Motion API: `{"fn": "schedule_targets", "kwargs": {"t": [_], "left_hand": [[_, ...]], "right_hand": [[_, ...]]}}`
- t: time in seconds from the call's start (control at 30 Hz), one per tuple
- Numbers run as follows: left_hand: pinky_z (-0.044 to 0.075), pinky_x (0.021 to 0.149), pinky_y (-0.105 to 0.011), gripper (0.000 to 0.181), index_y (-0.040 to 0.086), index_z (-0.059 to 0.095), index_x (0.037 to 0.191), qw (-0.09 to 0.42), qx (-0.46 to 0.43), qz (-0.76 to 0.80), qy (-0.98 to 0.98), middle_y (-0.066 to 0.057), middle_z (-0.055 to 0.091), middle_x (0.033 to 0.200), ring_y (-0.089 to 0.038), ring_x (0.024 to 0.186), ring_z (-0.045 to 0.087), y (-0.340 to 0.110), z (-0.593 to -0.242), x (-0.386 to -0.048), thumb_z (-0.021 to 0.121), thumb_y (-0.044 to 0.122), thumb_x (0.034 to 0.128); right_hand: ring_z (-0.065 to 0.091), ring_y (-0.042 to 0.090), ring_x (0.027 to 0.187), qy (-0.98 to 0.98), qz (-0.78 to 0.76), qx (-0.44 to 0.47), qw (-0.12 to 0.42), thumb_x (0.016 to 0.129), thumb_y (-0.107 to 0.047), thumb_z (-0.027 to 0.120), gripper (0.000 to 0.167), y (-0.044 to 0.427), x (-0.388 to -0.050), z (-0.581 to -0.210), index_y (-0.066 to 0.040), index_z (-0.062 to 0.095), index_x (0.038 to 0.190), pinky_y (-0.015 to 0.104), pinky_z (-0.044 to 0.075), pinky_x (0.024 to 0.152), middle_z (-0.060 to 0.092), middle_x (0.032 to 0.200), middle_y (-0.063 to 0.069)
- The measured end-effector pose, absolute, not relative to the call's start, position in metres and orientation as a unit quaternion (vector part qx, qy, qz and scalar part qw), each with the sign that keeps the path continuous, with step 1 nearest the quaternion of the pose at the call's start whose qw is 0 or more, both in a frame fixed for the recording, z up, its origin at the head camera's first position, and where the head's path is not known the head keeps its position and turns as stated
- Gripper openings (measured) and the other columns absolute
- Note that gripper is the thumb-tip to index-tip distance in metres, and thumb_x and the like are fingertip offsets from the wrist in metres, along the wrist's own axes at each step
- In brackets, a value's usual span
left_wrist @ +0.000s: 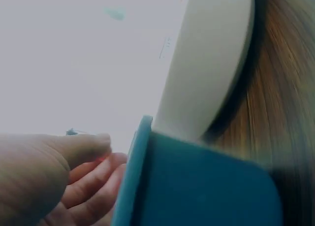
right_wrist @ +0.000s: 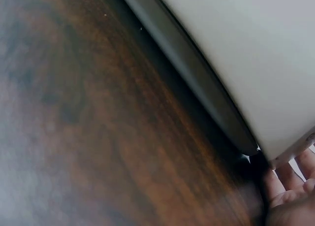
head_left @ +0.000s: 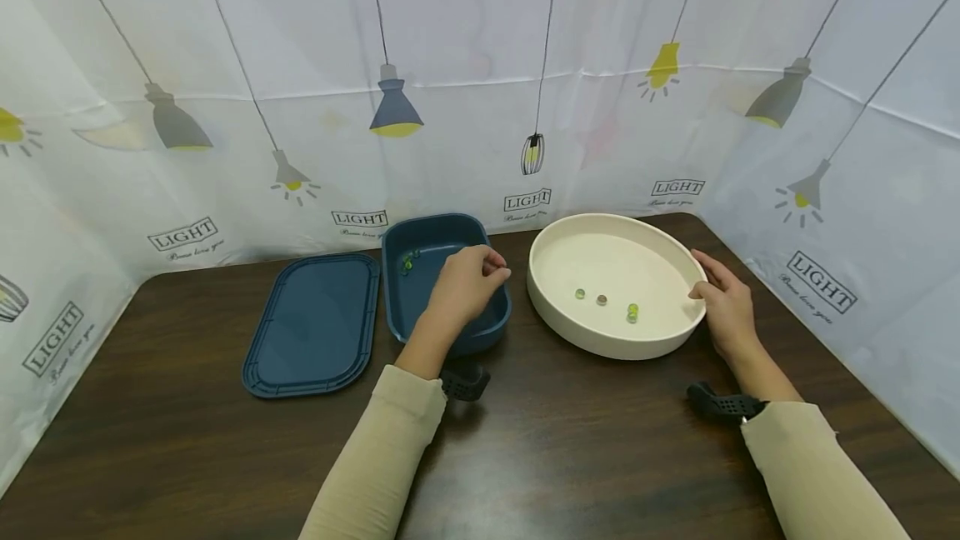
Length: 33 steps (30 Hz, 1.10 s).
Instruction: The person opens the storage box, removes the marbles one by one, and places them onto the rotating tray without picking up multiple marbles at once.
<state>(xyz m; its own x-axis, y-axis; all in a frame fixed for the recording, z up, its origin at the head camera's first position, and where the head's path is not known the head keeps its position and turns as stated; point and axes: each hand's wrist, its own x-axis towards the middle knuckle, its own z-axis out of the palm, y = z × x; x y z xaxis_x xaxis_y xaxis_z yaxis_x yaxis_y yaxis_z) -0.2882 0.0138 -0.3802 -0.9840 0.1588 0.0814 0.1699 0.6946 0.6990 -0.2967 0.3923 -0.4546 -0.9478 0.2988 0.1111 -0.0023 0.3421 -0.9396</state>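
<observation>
My left hand (head_left: 462,286) hovers over the right side of a dark blue box (head_left: 401,307), palm side turned right. Its thumb and fingertips come close together; whether something small sits between them cannot be made out, even in the left wrist view. Several green glass marbles (head_left: 408,263) lie in the box's far left part. My right hand (head_left: 727,307) grips the right rim of a round cream tray (head_left: 592,248), thumb over the inside and fingers along the outer wall. Several marbles (head_left: 602,300) lie on the tray's floor, greenish ones and a brownish one.
A dark blue lid (head_left: 315,327) lies flat left of the box on the brown wooden table (head_left: 165,407). White curtains (head_left: 465,23) printed with lamps hang around the table's back and sides. The tray stands just right of the box.
</observation>
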Motion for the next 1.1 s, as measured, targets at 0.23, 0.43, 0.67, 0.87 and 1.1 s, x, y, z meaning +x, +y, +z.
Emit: {"fn": "schedule_targets", "kwargs": {"t": [0.23,0.43,0.67,0.87,1.1], "left_hand": [[0.056,0.08,-0.034,0.016,0.015,0.072,0.104,0.048,-0.089,-0.428,-0.898,0.0,0.073,0.097,-0.016,0.093,0.068,0.037,-0.375,-0.29,0.072,0.027,0.095],[0.055,0.07,-0.026,0.015,0.015,0.073,0.106,0.052,-0.091,-0.456,-0.884,0.001,0.075,0.095,-0.011,0.084,0.069,0.063,-0.373,-0.288,0.074,0.024,0.0935],[0.054,0.069,-0.025,0.015,0.017,0.074,0.107,0.042,-0.108,-0.452,-0.885,0.002,0.076,0.096,-0.011,0.087,0.071,0.088,-0.382,-0.288,0.071,0.025,0.0948],[0.053,0.074,-0.027,0.014,0.02,0.074,0.107,0.02,-0.103,-0.42,-0.902,0.005,0.076,0.099,-0.012,0.092,0.069,0.1,-0.393,-0.287,0.07,0.028,0.0958],[0.05,0.072,-0.026,0.013,0.022,0.073,0.107,0.016,-0.116,-0.369,-0.922,0.007,0.075,0.098,-0.01,0.09,0.066,0.102,-0.395,-0.287,0.07,0.029,0.096]], "right_hand": [[0.037,0.022,0.15,-0.808,0.565,-0.091,0.136,0.086,0.004,0.045,0.072,0.392,-0.297,-0.455,-0.013,0.041,0.155,0.001,0.04,0.092,0.035,0.163,0.011],[0.036,0.025,0.15,-0.809,0.565,-0.098,0.129,0.085,0.004,0.044,0.073,0.39,-0.294,-0.456,-0.013,0.04,0.156,0.001,0.04,0.092,0.034,0.164,0.011],[0.038,0.024,0.15,-0.807,0.569,-0.093,0.13,0.086,0.003,0.045,0.072,0.389,-0.295,-0.453,-0.015,0.041,0.156,0.001,0.041,0.091,0.035,0.163,0.011],[0.038,0.025,0.149,-0.81,0.562,-0.102,0.132,0.086,0.003,0.045,0.072,0.394,-0.292,-0.454,-0.015,0.041,0.156,0.001,0.04,0.089,0.035,0.163,0.011],[0.038,0.024,0.149,-0.811,0.561,-0.103,0.132,0.086,0.002,0.045,0.072,0.394,-0.294,-0.454,-0.017,0.042,0.155,0.001,0.041,0.09,0.035,0.163,0.01]]}}
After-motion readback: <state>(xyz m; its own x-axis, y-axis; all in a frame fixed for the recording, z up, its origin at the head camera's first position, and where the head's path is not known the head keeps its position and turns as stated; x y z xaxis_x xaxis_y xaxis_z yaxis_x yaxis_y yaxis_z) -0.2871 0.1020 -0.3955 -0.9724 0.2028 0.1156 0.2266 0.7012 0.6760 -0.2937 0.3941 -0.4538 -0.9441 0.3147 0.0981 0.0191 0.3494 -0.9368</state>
